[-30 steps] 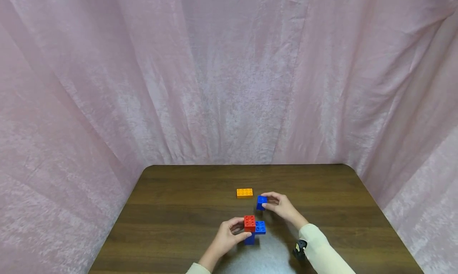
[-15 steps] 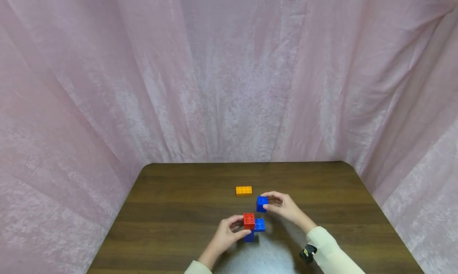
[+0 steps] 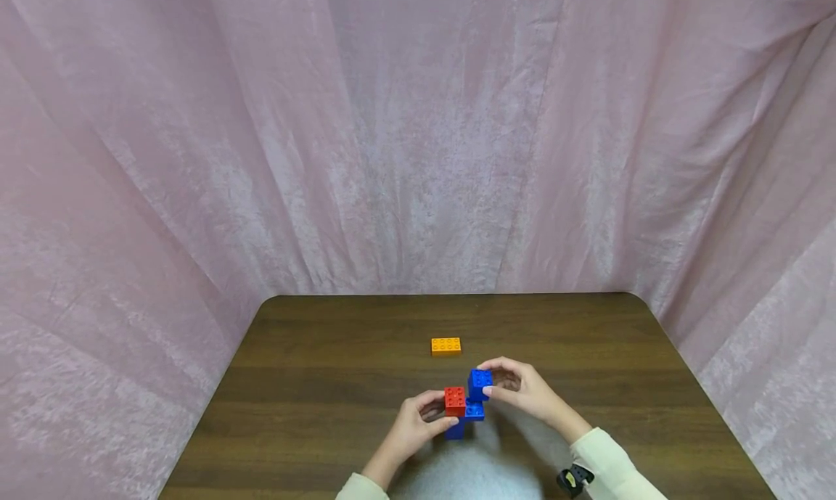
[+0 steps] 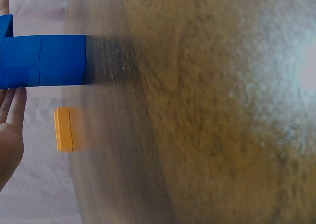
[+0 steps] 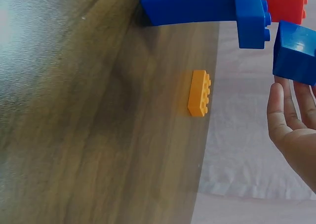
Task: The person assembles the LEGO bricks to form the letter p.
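My left hand (image 3: 413, 424) grips a small upright stack from its left side, thumb in front and fingers behind. On top of that stack sits a red toy brick (image 3: 455, 400); blue bricks (image 4: 42, 61) make up its lower part. A flat blue brick (image 5: 251, 17) juts out to the right under the red one, its studs showing. My right hand (image 3: 525, 392) pinches a loose blue brick (image 3: 480, 384) between thumb and fingers. In the right wrist view this loose brick (image 5: 296, 53) hangs tilted just above the studs of the jutting brick, a narrow gap between them.
A flat orange brick (image 3: 446, 347) with two rows of studs lies on the brown wooden table (image 3: 313, 384), behind both hands. Pink curtains (image 3: 418, 159) hang around the table's back and sides. A dark device (image 3: 575, 480) is strapped at my right wrist.
My right hand has brought the loose blue brick toward me, from behind the stack to over the jutting blue brick. My left hand stays on the stack.
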Demonstrator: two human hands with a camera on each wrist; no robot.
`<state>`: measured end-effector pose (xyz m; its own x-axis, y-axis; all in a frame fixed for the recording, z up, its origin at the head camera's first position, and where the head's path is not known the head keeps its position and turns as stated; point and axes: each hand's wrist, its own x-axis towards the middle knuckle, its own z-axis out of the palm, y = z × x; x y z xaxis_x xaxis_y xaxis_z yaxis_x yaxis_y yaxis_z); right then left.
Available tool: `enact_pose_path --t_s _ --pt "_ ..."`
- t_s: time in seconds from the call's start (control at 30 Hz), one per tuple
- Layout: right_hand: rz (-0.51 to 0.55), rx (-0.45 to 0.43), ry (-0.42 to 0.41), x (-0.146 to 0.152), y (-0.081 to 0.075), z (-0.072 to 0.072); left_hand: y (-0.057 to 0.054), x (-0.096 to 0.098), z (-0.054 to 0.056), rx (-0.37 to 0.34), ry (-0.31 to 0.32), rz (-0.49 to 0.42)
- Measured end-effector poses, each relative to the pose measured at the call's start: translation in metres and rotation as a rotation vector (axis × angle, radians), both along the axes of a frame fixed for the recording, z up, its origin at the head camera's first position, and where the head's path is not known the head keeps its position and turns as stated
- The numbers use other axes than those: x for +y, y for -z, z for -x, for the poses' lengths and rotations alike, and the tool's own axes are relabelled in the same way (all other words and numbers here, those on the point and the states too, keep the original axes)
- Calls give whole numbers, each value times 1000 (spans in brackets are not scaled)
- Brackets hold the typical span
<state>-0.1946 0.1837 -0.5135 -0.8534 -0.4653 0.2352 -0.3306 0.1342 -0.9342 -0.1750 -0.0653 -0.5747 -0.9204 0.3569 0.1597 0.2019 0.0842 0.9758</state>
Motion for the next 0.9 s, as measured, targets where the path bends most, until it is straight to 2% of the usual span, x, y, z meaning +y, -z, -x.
enact_pose_path --t_s 0.13,0.33,0.47,0.53,0.73,0.9 --pt "-28 1 1 2 2 -5 -3 1 -1 15 -1 7" --pt "-30 44 -12 5 8 -10 -25 1 -9 27 11 6" --pt "-33 64 -17 7 11 -12 -33 1 -11 19 15 1" --pt "-42 77 -13 7 12 -13 -29 1 -10 18 12 0" --pt "-57 122 -12 7 12 -14 -3 2 -1 1 2 6" --pt "-57 120 -17 5 10 -14 1 1 0 -19 -8 0"
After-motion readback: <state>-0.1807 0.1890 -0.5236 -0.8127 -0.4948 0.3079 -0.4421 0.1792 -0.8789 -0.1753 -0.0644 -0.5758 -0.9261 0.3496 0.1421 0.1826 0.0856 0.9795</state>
